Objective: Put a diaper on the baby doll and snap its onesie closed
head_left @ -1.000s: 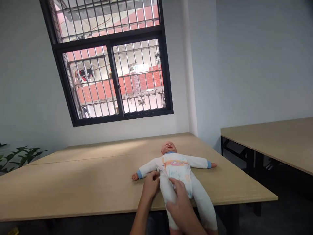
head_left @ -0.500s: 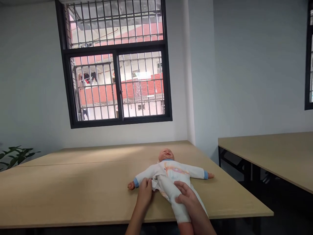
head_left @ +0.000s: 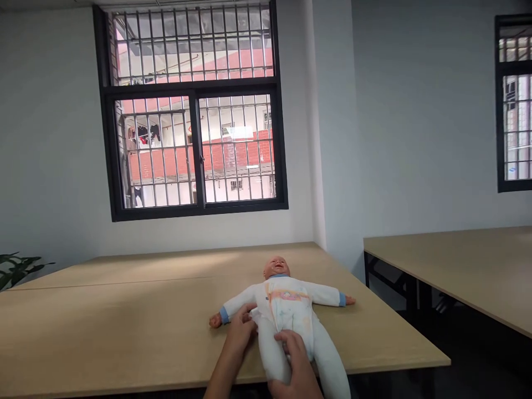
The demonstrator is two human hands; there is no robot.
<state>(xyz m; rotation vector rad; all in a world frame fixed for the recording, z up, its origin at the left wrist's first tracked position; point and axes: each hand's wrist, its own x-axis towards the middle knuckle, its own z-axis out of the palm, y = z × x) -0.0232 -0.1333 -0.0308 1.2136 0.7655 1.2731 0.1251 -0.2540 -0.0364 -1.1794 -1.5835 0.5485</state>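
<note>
A baby doll [head_left: 291, 302] in a white suit with blue cuffs lies on its back on the wooden table [head_left: 145, 327], arms spread, its legs toward me. My left hand [head_left: 242, 328] is closed at the doll's hip on the left side of the view, pinching the edge of the white clothing. My right hand [head_left: 293, 363] rests around the doll's leg on the left of the view, thumb and fingers wrapped on the white fabric. The doll's feet are not in view.
A second table [head_left: 449, 260] stands to the right, past a gap. Behind the doll's table is a wall with a barred window [head_left: 199, 149]. Plant leaves [head_left: 20, 269] show at the far left.
The doll's leg held by my right hand has swung left and lies lower, apart from the other leg. My right hand moved left with it. The view has shifted slightly.
</note>
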